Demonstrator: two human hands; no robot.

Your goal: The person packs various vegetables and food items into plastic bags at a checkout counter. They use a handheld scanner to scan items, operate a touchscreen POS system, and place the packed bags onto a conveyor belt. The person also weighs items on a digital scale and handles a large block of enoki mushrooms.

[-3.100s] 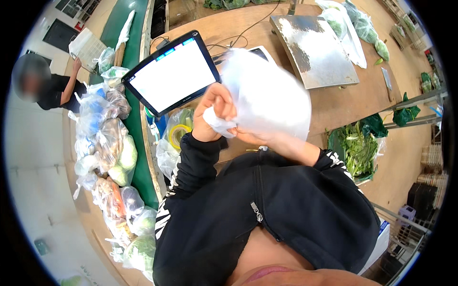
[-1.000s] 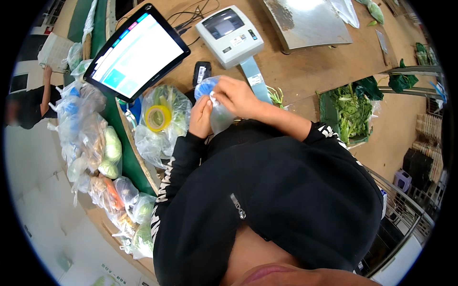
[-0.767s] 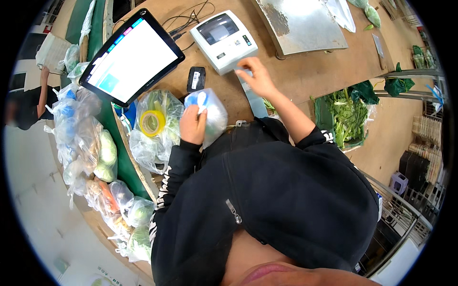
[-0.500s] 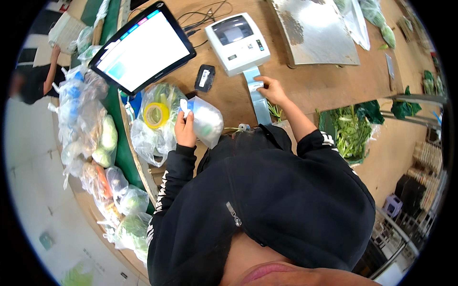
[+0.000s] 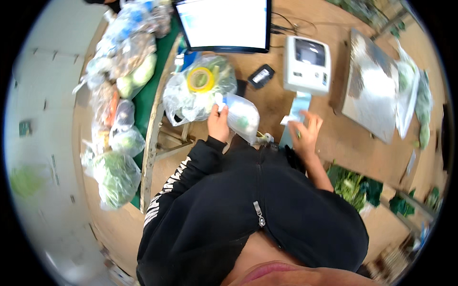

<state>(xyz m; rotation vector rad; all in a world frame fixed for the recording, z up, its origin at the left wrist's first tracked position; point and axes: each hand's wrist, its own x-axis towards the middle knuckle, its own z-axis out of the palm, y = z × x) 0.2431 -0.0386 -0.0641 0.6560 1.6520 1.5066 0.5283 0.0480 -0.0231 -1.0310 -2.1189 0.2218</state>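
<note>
Since the frame half a second ago the view has swung round, and the right hand [image 5: 305, 136] has slid from close under the printer to a lower stretch of the label strip [image 5: 299, 102]; a white label [image 5: 286, 120] now juts from the strip's left side. The left hand [image 5: 218, 125] keeps its pinch on the gathered neck of a clear plastic bag [image 5: 243, 119]. The right hand's fingers are spread and curved at the strip; blur hides whether they grip it, so I cannot tell.

The strip's long axis runs from the printer [image 5: 305, 71] toward the person's body, leaning slightly left, just left of the right hand, which is much the nearer one. The bag lies between the hands, to the right of the left hand, slanting down from its neck toward the strip but apart from it.

Farther out, a black handheld device [image 5: 261, 76] lies on the table [image 5: 343, 150] beyond the bag. A yellow tape roll [image 5: 200, 89] rests on a bag of greens [image 5: 176, 102] left of it, below the screen [image 5: 223, 21]; a metal platform [image 5: 372, 90] stands right of the printer.
</note>
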